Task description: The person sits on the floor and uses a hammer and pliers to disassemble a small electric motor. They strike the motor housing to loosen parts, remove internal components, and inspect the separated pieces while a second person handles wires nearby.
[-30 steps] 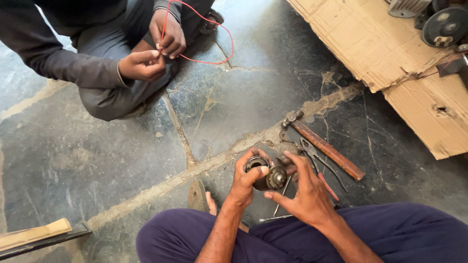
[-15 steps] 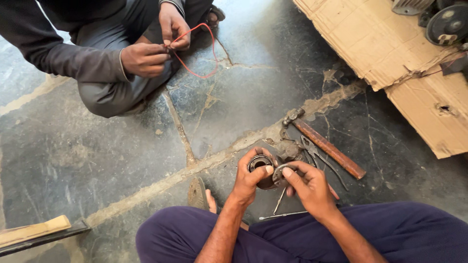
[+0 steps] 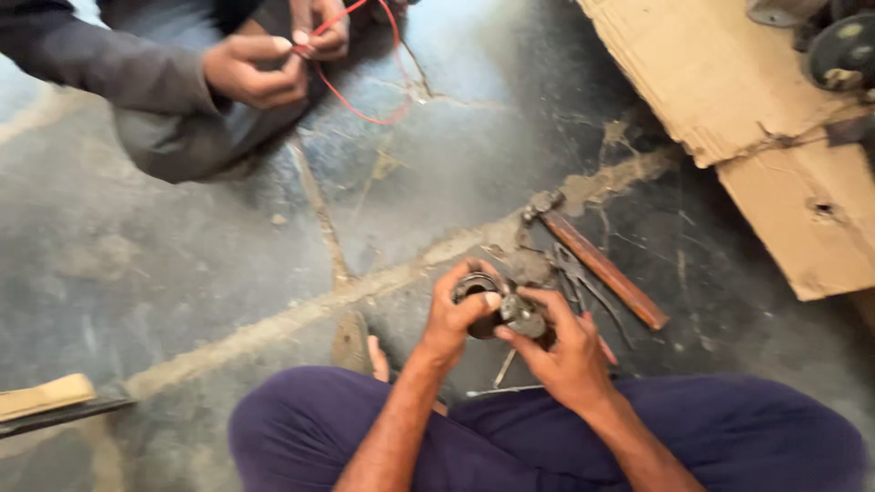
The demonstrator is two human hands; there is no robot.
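One round metal part (image 3: 499, 308), dark and greasy, low centre of view, held above my knees. My left hand (image 3: 458, 314) grips its rim; my right hand (image 3: 563, 348) pinches its hub. One hammer (image 3: 597, 267) at two o'clock, pliers (image 3: 576, 278) beside it. Cracked stone floor (image 3: 182, 264); cardboard (image 3: 729, 91) upper right. Another person's two hands twist one red wire (image 3: 365, 55) at eleven o'clock.

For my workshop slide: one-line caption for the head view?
Seated on a cracked stone floor, left hand and right hand grip a round metal part beside a hammer.
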